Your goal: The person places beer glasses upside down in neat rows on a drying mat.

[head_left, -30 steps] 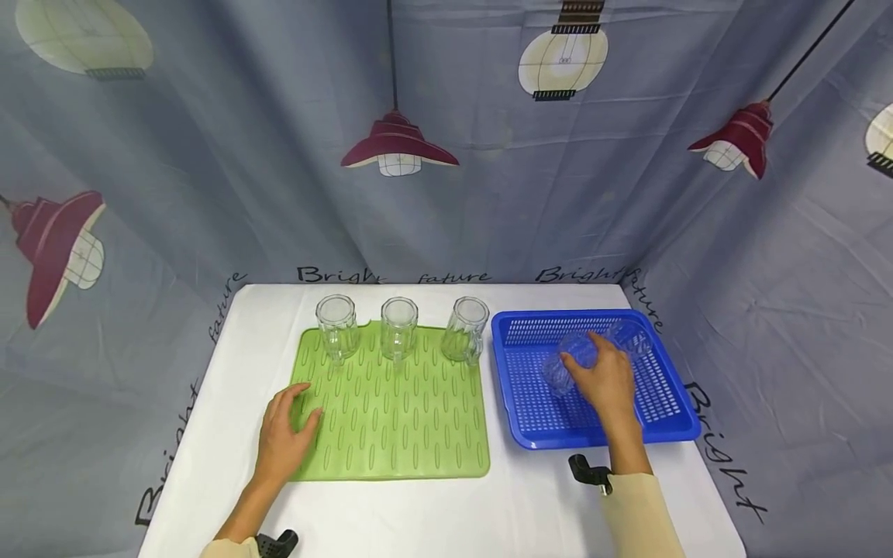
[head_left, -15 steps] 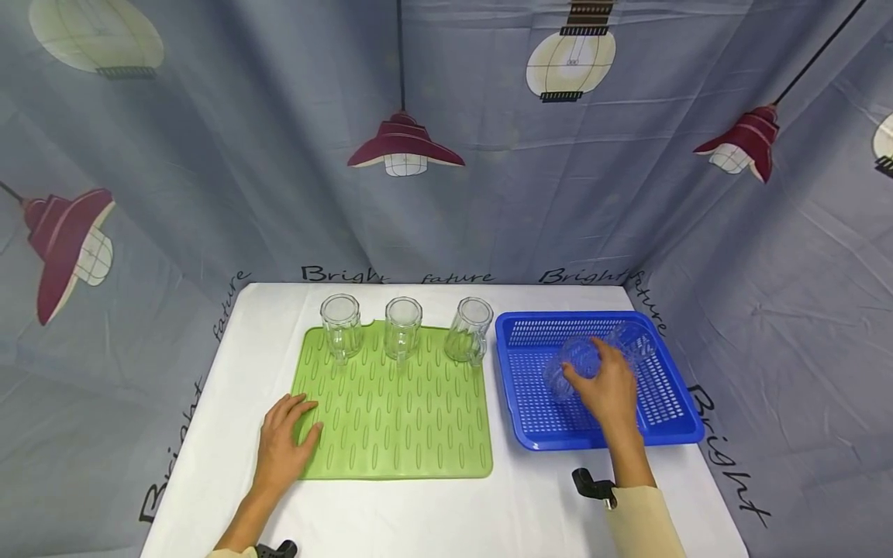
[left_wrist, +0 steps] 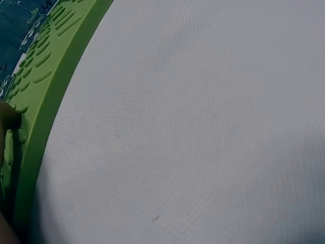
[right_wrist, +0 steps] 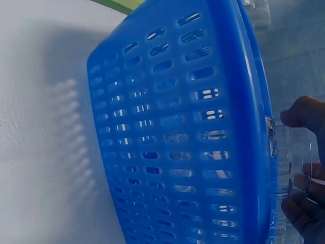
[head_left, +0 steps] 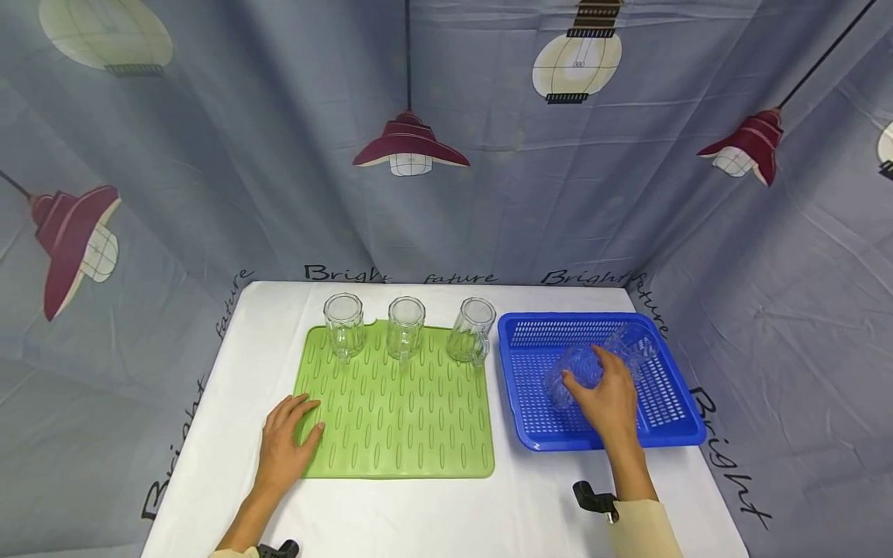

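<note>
On the green mat [head_left: 394, 434], seen from the head, three clear mugs [head_left: 405, 324] stand in a row along the far side; I count them as done. My left hand [head_left: 282, 439] rests at the mat's left edge, fingers loose, holding nothing. In the blue basket [head_left: 558, 444] to the right, my right hand [head_left: 611, 399] pinches a clear glass [head_left: 580, 366], and another glass [head_left: 633, 345] sits just far-right of it; these two seem left, so I judge I'm about halfway.

From the left wrist, mostly white cloth [left_wrist: 193, 101] shows.

From the right wrist, my thumb and fingers hold the glass beyond the basket's near rim.
</note>
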`<state>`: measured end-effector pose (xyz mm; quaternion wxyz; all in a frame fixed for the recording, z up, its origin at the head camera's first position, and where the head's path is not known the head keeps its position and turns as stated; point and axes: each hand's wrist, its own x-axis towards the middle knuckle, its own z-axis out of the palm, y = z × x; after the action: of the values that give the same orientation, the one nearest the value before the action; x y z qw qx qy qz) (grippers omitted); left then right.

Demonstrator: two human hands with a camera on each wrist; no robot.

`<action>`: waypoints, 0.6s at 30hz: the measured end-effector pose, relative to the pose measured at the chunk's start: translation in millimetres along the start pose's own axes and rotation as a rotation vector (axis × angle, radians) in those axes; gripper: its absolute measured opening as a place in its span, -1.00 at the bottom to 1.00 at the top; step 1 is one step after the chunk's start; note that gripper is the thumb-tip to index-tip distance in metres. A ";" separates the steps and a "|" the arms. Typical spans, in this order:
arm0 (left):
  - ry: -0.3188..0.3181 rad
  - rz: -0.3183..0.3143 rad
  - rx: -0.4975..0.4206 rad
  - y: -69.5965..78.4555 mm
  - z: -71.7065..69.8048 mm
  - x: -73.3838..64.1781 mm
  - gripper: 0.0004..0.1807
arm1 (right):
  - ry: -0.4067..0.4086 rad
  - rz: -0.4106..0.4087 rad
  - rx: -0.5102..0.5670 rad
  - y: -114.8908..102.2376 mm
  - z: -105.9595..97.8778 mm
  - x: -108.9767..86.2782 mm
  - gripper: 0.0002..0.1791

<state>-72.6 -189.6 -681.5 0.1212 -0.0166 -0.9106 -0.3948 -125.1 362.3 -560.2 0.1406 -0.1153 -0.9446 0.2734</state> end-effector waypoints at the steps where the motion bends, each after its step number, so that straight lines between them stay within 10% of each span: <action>1: 0.001 0.001 0.000 -0.3 0.1 -0.2 -0.53 | 0.000 0.001 0.002 0.4 0.1 -0.6 -0.11; 18: 0.024 -0.009 0.005 -1.4 2.1 2.4 -0.53 | 0.043 -0.032 0.037 -14.5 -17.5 -7.6 -0.14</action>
<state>-75.6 -189.2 -683.3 0.1303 -0.0076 -0.9101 -0.3933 -114.3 356.6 -539.6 0.1673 -0.1034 -0.9379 0.2857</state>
